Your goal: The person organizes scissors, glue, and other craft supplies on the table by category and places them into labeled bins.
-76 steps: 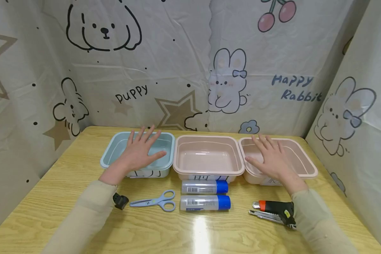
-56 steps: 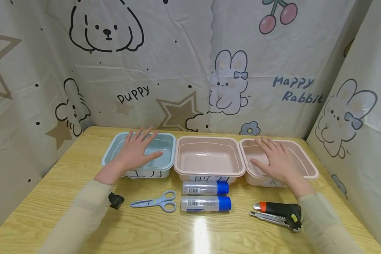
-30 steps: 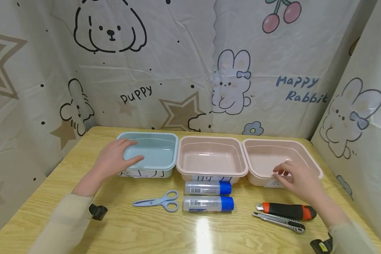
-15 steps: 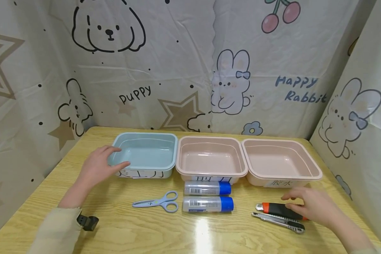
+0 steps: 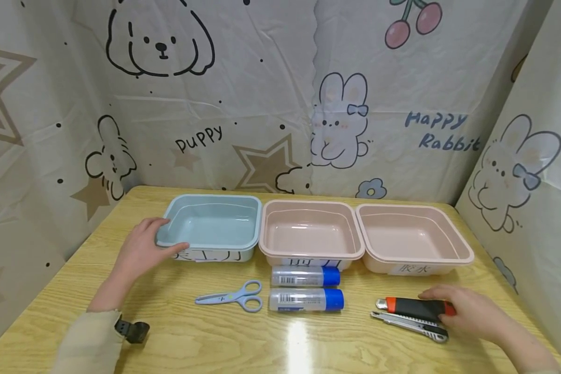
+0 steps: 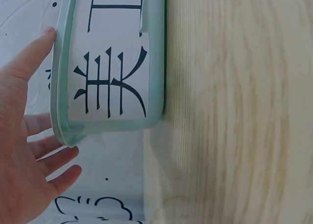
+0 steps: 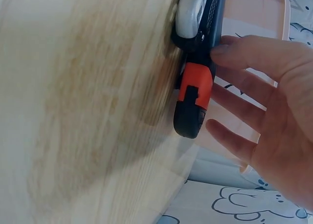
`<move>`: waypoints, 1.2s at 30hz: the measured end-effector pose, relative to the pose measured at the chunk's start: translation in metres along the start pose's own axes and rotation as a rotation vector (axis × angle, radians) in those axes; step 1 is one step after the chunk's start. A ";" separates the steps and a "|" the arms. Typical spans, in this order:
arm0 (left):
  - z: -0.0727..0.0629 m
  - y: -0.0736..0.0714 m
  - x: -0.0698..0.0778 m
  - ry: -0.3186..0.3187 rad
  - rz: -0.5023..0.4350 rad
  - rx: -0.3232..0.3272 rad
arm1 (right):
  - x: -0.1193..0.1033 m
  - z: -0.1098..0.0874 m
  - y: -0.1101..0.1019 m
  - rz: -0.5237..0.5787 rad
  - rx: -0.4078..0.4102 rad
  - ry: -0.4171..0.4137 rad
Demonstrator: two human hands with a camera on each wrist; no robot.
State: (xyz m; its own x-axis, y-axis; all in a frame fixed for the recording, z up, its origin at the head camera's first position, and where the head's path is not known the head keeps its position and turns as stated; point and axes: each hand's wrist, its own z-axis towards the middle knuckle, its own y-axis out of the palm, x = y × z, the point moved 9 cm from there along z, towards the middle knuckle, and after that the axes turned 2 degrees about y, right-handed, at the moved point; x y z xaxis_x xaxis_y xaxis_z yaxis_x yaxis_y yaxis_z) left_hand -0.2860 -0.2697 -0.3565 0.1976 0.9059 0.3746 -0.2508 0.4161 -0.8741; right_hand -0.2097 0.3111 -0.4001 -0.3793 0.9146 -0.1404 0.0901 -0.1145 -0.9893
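My left hand (image 5: pixel 140 245) rests at the near left corner of the light blue basin (image 5: pixel 254 223). In the left wrist view its thumb (image 6: pixel 36 53) touches the rim; two fingertips pass behind the corner, the others extend loosely. Over at the right, my right hand (image 5: pixel 469 310) pinches the rear of a black and red utility knife (image 5: pixel 413 307) lying on the table. The right wrist view has the thumb (image 7: pixel 239 53) against the handle, with fingers on its far side. A slimmer silver and black utility knife (image 5: pixel 416 327) lies alongside it.
Two pink basins, a middle one (image 5: pixel 308 254) and a right one (image 5: pixel 416 257), stand in line with the blue basin; all carry front labels. Two glue sticks, one nearer (image 5: pixel 299 299) and one farther (image 5: pixel 299 277), lie before the middle basin. Blue scissors (image 5: pixel 234 296) lie left of them.
Both hands have come back from over the outer basins. The left has settled at the blue basin's corner, and the right has dropped down to the black and red utility knife.
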 end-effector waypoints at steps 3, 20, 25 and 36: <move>0.000 0.002 -0.003 -0.015 -0.010 0.003 | 0.000 0.000 0.004 0.007 -0.029 -0.005; -0.006 0.015 -0.014 -0.147 -0.177 -0.115 | -0.020 0.008 -0.024 -0.003 0.124 -0.141; -0.006 0.016 -0.016 -0.154 -0.224 -0.105 | -0.045 0.015 -0.045 -0.039 0.206 -0.201; -0.007 0.018 -0.020 -0.168 -0.293 -0.109 | -0.093 0.050 -0.070 -0.022 0.216 -0.264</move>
State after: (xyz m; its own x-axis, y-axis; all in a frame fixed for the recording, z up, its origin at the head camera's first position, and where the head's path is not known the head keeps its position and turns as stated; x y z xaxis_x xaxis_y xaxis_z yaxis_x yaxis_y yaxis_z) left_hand -0.2875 -0.2812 -0.3824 0.0853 0.7532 0.6523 -0.1017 0.6578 -0.7463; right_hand -0.2268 0.2149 -0.3198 -0.6069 0.7889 -0.0962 -0.1069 -0.2010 -0.9737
